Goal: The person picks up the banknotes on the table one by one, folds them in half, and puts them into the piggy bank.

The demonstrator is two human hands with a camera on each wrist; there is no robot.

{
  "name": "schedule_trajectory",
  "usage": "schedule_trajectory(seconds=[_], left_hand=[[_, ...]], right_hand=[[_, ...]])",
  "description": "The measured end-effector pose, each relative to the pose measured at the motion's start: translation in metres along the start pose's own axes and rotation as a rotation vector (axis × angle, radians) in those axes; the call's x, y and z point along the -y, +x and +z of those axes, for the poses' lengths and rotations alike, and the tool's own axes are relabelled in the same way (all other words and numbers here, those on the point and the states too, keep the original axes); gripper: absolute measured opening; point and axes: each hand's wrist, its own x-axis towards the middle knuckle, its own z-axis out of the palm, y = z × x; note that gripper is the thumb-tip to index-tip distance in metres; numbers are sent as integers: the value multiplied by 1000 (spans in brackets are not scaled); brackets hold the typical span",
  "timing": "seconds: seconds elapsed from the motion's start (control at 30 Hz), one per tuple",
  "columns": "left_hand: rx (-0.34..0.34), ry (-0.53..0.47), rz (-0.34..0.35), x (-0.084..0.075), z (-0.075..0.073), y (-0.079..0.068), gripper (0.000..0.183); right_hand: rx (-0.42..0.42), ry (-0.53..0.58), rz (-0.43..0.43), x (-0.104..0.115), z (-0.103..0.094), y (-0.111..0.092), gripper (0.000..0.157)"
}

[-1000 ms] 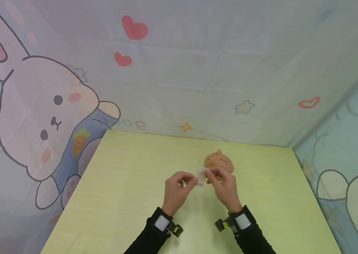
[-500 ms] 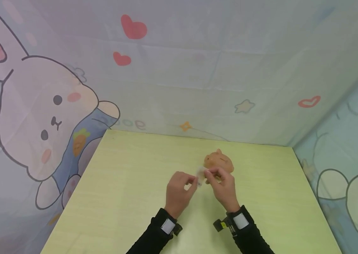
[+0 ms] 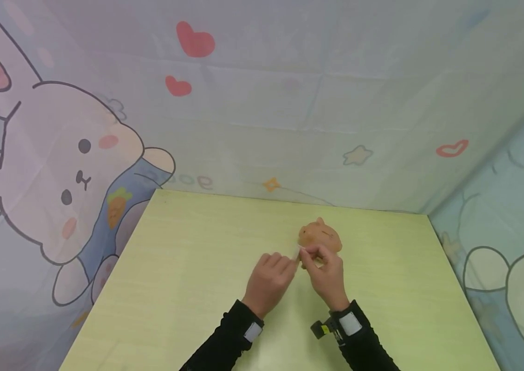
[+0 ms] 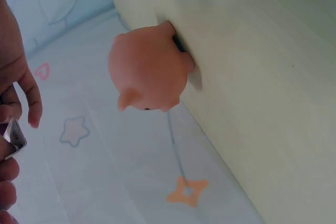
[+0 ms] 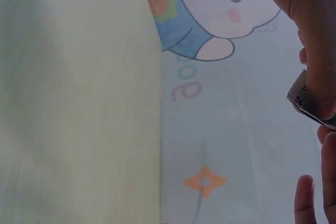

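Between my two hands is a small folded slip of printed paper [image 5: 298,94], which looks like a banknote. My left hand [image 3: 268,283] pinches its left side, back of the hand upward. With thumb and forefinger my right hand [image 3: 327,273] holds the other side. In the head view only a pale sliver of the paper [image 3: 299,250] shows between the fingertips; its corner [image 4: 17,136] also appears in the left wrist view. Just behind my right hand stands an orange-pink pig figure [image 3: 320,235], partly covered by that hand. The left wrist view shows the pig [image 4: 149,69] whole, on its feet.
Both hands are above a pale yellow table [image 3: 197,247]. A printed cloth backdrop [image 3: 266,103] rises along its far edge and right side. Each wrist wears a black strap; the right one's camera [image 3: 321,329] sticks out inward.
My left hand has turned over and shifted right, so its knuckles now face up. The paper has gone from a visible flat piece to a thin folded sliver. My right hand has barely moved.
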Motion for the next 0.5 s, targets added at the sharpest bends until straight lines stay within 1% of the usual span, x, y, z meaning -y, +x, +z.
schedule_trajectory(seconds=[0.13, 0.23, 0.4, 0.43, 0.47, 0.5], left_hand=[[54, -5, 28, 1, -2, 3, 22], [68, -4, 35, 2, -4, 5, 29], [73, 2, 27, 3, -10, 10, 5], [76, 2, 25, 4, -11, 10, 5], [78, 4, 22, 4, -12, 11, 9], [79, 3, 19, 4, -13, 11, 8]], right_hand=[[-3, -51, -34, 3, -1, 0, 10], [10, -69, -45, 6, -2, 1, 10], [51, -79, -68, -22, -4, -2, 12], [64, -82, -75, -27, -5, -3, 13], [73, -83, -82, -33, -5, -4, 13], [82, -87, -85, -33, -6, -4, 13]])
